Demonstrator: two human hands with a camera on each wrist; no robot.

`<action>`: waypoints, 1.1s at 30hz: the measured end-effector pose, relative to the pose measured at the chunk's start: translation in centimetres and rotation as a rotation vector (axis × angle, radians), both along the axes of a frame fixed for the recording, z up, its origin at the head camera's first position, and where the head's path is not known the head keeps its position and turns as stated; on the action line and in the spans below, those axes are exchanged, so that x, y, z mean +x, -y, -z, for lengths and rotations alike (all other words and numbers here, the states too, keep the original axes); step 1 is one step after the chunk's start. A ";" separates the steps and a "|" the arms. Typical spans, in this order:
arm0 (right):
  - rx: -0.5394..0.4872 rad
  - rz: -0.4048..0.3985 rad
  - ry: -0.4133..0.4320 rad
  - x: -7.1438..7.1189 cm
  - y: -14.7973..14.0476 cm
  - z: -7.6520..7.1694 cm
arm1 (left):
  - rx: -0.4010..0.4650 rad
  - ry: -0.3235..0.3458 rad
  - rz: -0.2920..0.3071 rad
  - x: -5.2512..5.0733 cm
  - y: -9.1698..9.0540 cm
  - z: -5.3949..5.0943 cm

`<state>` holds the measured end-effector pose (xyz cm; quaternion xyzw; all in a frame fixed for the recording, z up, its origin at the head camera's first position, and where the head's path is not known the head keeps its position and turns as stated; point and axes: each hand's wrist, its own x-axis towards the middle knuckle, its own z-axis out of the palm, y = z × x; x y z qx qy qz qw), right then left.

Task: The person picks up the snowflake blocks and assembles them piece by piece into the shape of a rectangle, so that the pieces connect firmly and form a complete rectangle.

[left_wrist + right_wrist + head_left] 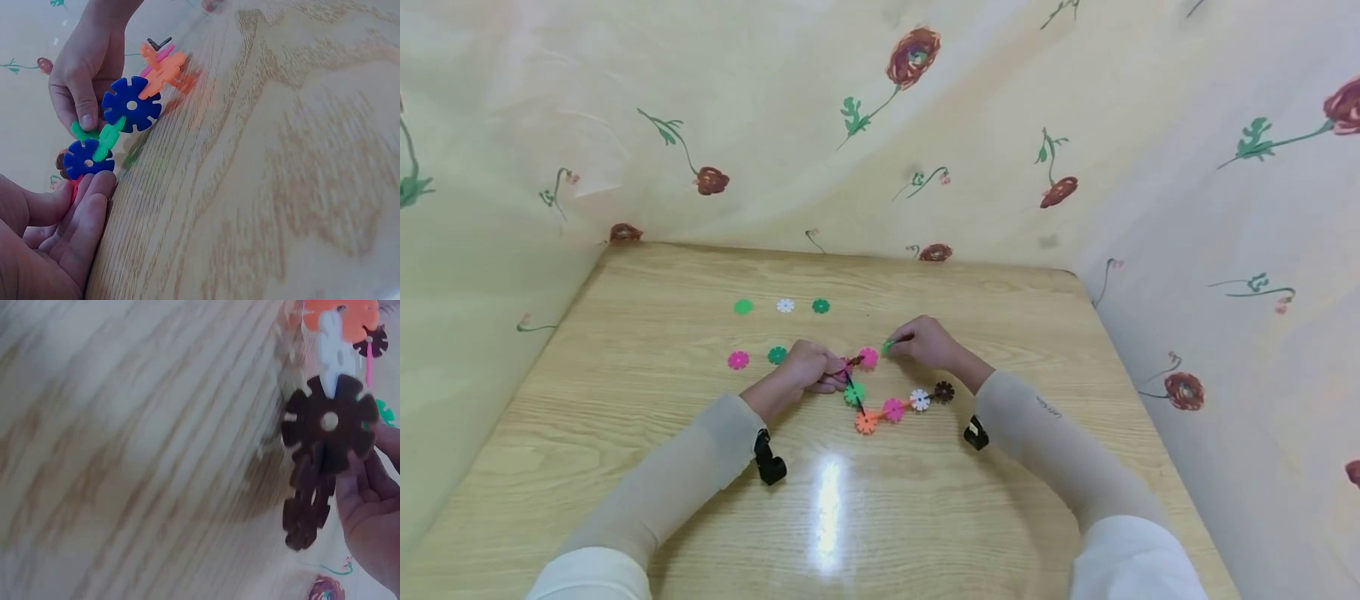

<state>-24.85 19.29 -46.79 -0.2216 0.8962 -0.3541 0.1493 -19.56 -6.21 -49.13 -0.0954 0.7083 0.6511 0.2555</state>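
Observation:
A chain of interlocked notched plastic discs hangs from my left hand [808,367], bending down and right across the table. That hand pinches a pink disc [75,187] at the chain's upper end. Blue discs [132,105] and an orange disc [866,423] are among its links. At the far end are a white disc [920,400] and a brown disc [944,392], large in the right wrist view. Between thumb and fingers, my right hand [925,343] holds a green disc [888,347], close to the chain's pink disc [868,357]. Whether those two touch cannot be told.
Loose discs lie at the left and back of the wooden table [1000,517]: light green [742,307], white [786,306], dark green [821,307], pink [738,360] and another dark green [777,355]. Flower-patterned cloth [775,125] stands behind and beside the table.

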 end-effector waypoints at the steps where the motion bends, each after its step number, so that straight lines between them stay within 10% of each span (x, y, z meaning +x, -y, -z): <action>1: -0.002 0.002 0.001 0.1 0.1 0.0 | -0.001 0.002 0.000 0.0 0.0 0.0; 33: 0.004 -0.001 -0.057 1.0 1.1 0.5 | -0.012 0.019 0.007 0.1 0.0 -0.4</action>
